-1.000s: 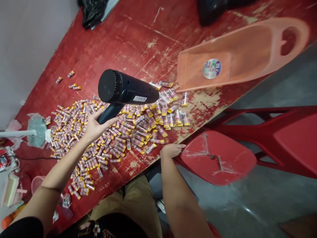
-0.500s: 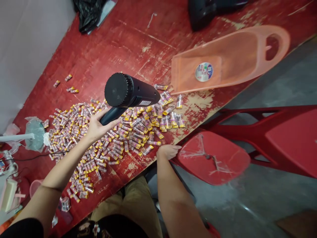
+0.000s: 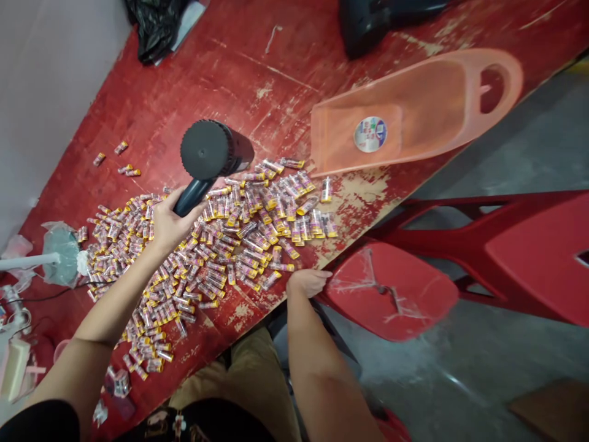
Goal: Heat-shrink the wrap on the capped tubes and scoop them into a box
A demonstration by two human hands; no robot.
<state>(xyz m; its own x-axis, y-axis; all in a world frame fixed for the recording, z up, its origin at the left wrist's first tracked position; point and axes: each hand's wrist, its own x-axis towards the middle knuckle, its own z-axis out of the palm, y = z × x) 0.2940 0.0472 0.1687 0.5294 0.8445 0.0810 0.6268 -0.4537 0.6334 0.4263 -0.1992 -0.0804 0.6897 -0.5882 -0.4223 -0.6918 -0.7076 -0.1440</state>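
My left hand (image 3: 171,220) grips the handle of a dark hair-dryer-like tool (image 3: 207,149), held over many small clear-wrapped packets (image 3: 216,245) with yellow ends. The tool's round, ridged back faces me and its body points away. At the table's near edge rests my right hand (image 3: 309,282), beside a red stool seat (image 3: 391,290); its fingers are drawn together, and what they hold, if anything, is hidden. The packets lie spread across the worn red table (image 3: 239,73), with several loose ones at the far left.
An orange scoop (image 3: 427,110) lies right of the packets. A dark object (image 3: 363,27) stands at the top edge, a black plastic bag (image 3: 156,31) at the upper left. A red chair (image 3: 543,255) is at the right. A cable and a white pole reach in from the left.
My left hand has turned the tool and moved it slightly left, so its body looks shorter and more packets show. My right hand stays at the table's edge. The whole view has shifted slightly.
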